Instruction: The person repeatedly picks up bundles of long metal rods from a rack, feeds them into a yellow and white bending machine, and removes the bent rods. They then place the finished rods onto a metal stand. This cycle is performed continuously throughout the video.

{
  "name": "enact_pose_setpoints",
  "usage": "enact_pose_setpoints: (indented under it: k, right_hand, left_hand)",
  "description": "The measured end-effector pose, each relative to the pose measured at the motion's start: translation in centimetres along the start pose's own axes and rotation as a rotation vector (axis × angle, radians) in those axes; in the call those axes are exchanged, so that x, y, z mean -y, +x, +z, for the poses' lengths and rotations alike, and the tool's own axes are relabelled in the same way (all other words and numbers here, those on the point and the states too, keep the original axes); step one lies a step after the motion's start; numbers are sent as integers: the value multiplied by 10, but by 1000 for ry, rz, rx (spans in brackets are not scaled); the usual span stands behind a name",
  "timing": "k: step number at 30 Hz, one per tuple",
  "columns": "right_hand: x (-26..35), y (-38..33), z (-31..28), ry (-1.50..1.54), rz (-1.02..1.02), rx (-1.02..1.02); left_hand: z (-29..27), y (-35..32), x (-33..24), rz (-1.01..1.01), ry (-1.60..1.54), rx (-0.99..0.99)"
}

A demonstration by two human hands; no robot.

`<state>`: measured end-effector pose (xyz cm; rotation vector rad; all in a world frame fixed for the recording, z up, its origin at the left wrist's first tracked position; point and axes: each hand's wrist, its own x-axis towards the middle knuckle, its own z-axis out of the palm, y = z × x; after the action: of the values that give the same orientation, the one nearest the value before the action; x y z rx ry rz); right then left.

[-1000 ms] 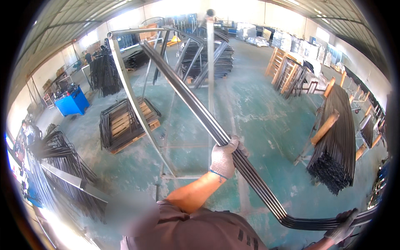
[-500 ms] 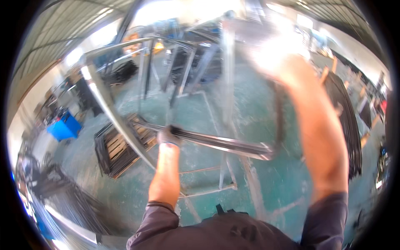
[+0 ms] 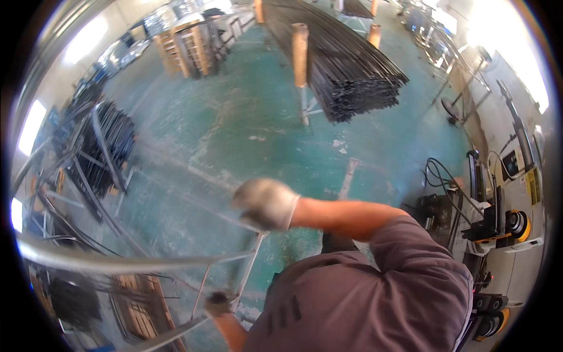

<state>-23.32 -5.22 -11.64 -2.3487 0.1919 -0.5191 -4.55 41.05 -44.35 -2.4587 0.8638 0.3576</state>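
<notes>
My right hand (image 3: pixel 267 203) wears a pale grey work glove and is held out in front of my body, over the green floor. Motion smears its fingers, and I see no object in it. Lower and to the left, my left hand (image 3: pixel 218 305), in a darker-looking glove, is beside the lower bars of a grey metal tube rack (image 3: pixel 135 262). Its fingers are blurred, so whether they grip a bar is unclear. The rack's upper bar curves across the lower left.
A large bundle of dark metal bars (image 3: pixel 358 76) lies at the far side behind an orange-sleeved post (image 3: pixel 300 56). Dark frames (image 3: pixel 108 138) are stacked at left. Wooden racks (image 3: pixel 185 47) stand far left. Along the right are a machine (image 3: pixel 516 217) and black cables (image 3: pixel 440 176).
My view has swung to the right, toward the bar bundle and machine. My raised right hand has come down in front of me. The bent dark tubes are no longer plainly seen in my left hand.
</notes>
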Motion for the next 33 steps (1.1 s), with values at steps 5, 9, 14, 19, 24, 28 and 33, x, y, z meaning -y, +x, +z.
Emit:
enact_pose_setpoints:
  k: [5,9,14,19,24,28,33]
  right_hand:
    - [-222,-57,-155,-186,610,-369]
    - [-371,-75,-261,-437,827,-559]
    - [-462,-55,-375,-543,1083,-453]
    - [-555,-33,-439,-652,1222,-453]
    - [-615,-3,-472,-676,1380,-433]
    - [-616,31,-470,-757,1479,-324]
    - [-629,37,-481,-635,1433,-332]
  left_hand:
    - [-78,-14,-199,183,-935,57]
    - [-233,45,-277,301,-808,-107]
    - [-381,132,-355,-184,-2203,69]
    - [-419,221,-432,-136,-2318,252]
    - [-461,278,-549,-101,-2271,504]
    - [-523,341,-610,-14,-2235,577]
    - [-623,403,-651,283,-1997,488]
